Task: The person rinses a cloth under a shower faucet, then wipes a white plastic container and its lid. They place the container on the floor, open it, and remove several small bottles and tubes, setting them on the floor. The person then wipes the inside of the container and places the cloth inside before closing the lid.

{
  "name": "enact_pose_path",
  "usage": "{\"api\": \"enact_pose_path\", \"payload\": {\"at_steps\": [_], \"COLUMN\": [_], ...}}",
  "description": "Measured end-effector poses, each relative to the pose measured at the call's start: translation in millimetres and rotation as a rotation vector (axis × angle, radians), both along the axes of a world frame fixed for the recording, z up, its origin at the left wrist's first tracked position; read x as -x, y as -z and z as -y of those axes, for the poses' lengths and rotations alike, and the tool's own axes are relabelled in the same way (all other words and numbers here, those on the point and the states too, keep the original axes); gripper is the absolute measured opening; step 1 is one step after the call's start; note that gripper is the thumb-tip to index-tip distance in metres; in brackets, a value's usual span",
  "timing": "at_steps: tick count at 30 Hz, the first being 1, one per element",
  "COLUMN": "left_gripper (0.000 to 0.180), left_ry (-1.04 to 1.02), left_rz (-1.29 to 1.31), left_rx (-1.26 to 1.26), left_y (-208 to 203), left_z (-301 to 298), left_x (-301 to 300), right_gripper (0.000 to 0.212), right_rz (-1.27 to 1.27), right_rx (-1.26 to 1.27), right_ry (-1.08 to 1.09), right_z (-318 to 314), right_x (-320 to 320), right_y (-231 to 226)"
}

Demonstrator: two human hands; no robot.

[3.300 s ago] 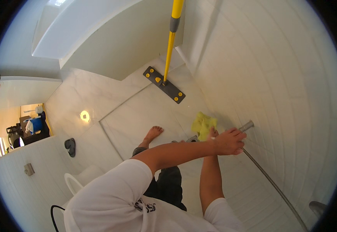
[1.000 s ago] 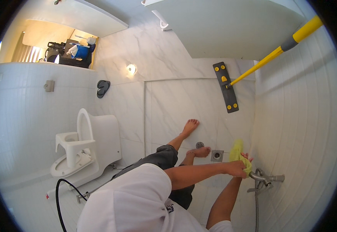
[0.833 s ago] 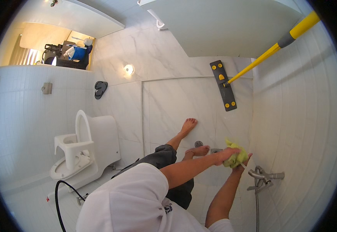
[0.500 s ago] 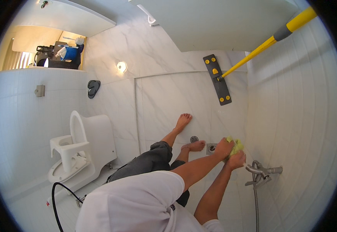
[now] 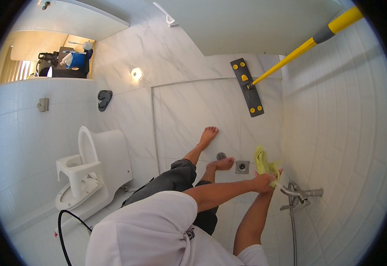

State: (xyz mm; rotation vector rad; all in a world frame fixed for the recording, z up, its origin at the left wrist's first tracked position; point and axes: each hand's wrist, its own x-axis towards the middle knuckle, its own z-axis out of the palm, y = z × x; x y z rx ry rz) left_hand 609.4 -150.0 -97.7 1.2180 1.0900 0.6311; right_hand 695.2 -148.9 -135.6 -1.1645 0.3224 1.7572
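Observation:
A yellow-green cloth (image 5: 261, 158) hangs loose from my hands, below the spout of a metal wall tap (image 5: 296, 194). My left hand (image 5: 261, 182) is closed around the bunched end of the cloth. Close against it, my right hand (image 5: 280, 172) also grips the cloth. Much of the right hand is hidden behind the left hand and the fabric; only some fingers show beside the cloth. A pale streak, apparently water, runs between the spout and the hands. The square floor drain (image 5: 242, 167) lies just left of the cloth.
A flat black mop head (image 5: 249, 91) with a yellow pole (image 5: 286, 63) leans at the far right. A white toilet (image 5: 113, 153) with a white stool (image 5: 76, 170) over it stands at left. A round drain (image 5: 221, 156) lies beside my bare feet. Black slippers (image 5: 105, 100) rest farther back.
The cloth has gone from a bunched wad to hanging loose away from my hands. My left hand has moved nearer the tap and now overlaps the right, uncovering the square drain.

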Motion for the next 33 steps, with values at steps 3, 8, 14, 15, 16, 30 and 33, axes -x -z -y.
{"api": "enact_pose_path", "payload": {"at_steps": [3, 8, 14, 15, 16, 30, 33], "left_gripper": [0.039, 0.034, 0.037, 0.039, 0.041, 0.042, 0.038], "left_ry": [0.005, -0.341, -0.587, -0.588, -0.59, 0.153, -0.063], "left_rz": [0.082, 0.516, 0.546, 0.547, 0.548, -0.182, -0.089], "left_rx": [0.231, 0.777, 0.652, 0.642, 0.633, -0.125, -0.083], "left_y": [-14.8, -24.8, 27.5, 28.7, 29.6, 12.5, 14.6], "left_z": [-2.2, -40.8, -37.8, -36.9, -36.2, -13.0, -5.9], "left_x": [11.1, 58.4, 43.8, 40.4, 36.4, 1.0, 11.3], "right_gripper": [0.033, 0.04, 0.044, 0.044, 0.045, 0.047, 0.044], "right_rz": [-0.014, -0.045, -0.065, -0.141, -0.218, -0.153, -0.288], "right_rx": [0.146, -0.205, -0.036, -0.051, -0.066, 0.136, -0.097], "right_ry": [-0.018, -0.118, -0.078, -0.062, -0.046, 0.222, 0.093], "right_z": [-9.2, 4.2, -10.5, -6.2, -1.9, 42.0, 38.9], "right_x": [-7.8, -29.7, 2.9, 3.1, 2.4, -27.5, -28.3], "right_y": [15.2, 51.1, -23.9, -25.9, -26.4, 56.4, 59.0]}}
